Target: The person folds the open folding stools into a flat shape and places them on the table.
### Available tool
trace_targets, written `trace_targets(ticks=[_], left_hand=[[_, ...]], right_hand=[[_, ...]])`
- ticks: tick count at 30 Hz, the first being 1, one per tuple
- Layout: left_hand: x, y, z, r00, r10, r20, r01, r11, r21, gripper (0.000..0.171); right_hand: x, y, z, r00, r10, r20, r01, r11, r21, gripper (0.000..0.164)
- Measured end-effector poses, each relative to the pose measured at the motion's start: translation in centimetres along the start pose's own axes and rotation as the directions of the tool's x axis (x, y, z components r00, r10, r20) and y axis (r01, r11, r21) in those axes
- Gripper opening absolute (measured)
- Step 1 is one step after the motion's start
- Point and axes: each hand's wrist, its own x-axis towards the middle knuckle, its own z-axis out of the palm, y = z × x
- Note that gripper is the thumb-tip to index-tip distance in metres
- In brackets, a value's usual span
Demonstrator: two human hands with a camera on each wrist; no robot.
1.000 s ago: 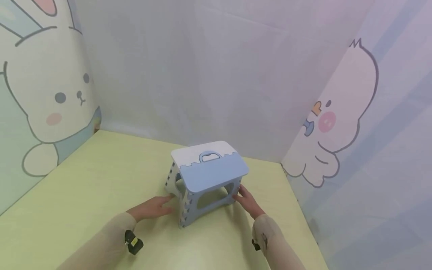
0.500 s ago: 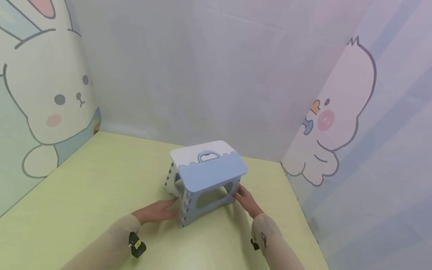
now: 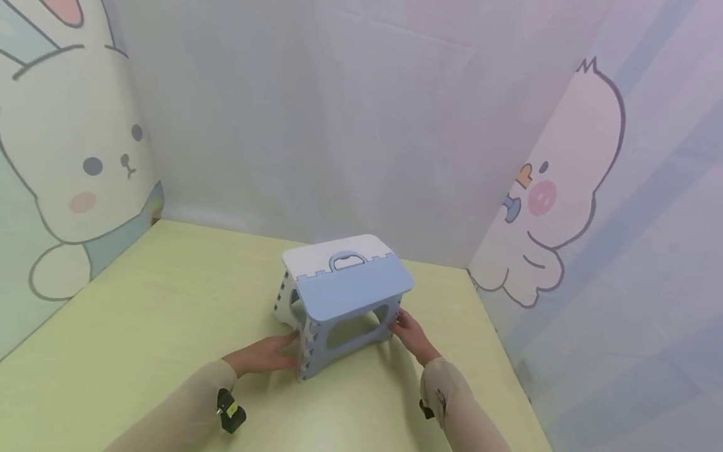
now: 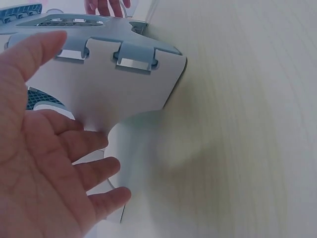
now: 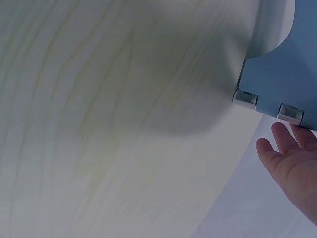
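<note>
A folding step stool (image 3: 353, 289), white on its far half and blue on its near half, stands unfolded on the pale yellow tabletop. A carry handle (image 3: 347, 260) lies in the middle of its top. My left hand (image 3: 265, 355) is at the stool's left end; in the left wrist view its thumb and fingers (image 4: 94, 173) are spread, and the fingertips lie by the lower edge of the white side panel (image 4: 104, 84). My right hand (image 3: 412, 336) touches the right end, its fingers (image 5: 282, 139) loosely bent beside the blue leg's hinged edge (image 5: 290, 114). Its thumb is outside the right wrist view.
The tabletop (image 3: 186, 282) reaches a plain pale curtain (image 3: 316, 125) behind the stool. Hangings printed with a rabbit (image 3: 85, 157) and a white chick-like figure (image 3: 570, 169) close off the left and right sides. Each wrist carries a black device (image 3: 230, 411).
My left hand has come slightly right and closer against the stool's left end. The right hand stays at the right end. The stool stands nearly as before, and the view has shifted slightly.
</note>
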Motion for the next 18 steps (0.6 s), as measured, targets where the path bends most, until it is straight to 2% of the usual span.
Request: trace_targets(ticks=[6, 9, 11, 18], left_hand=[[0.2, -0.2, 0.1, 1.000, 0.006, -0.003, -0.006, 1.000, 0.003, 0.080], [0.2, -0.1, 0.1, 1.000, 0.012, -0.003, -0.012, 1.000, 0.015, 0.081], [0.3, -0.1, 0.0, 1.000, 0.013, 0.000, -0.013, 1.000, 0.026, 0.082], [0.5, -0.4, -0.4, 1.000, 0.020, 0.013, -0.020, 0.999, 0.026, 0.084]], right_hand=[[0.4, 0.7, 0.1, 1.000, 0.000, -0.013, 0.000, 1.000, 0.001, 0.054], [1.1, 2.3, 0.2, 1.000, -0.005, -0.029, 0.005, 1.000, 0.002, 0.055], [1.1, 2.3, 0.2, 0.999, 0.000, -0.036, 0.000, 1.000, 0.022, 0.055], [0.1, 0.3, 0.2, 1.000, -0.008, -0.020, 0.008, 1.000, 0.008, 0.051]])
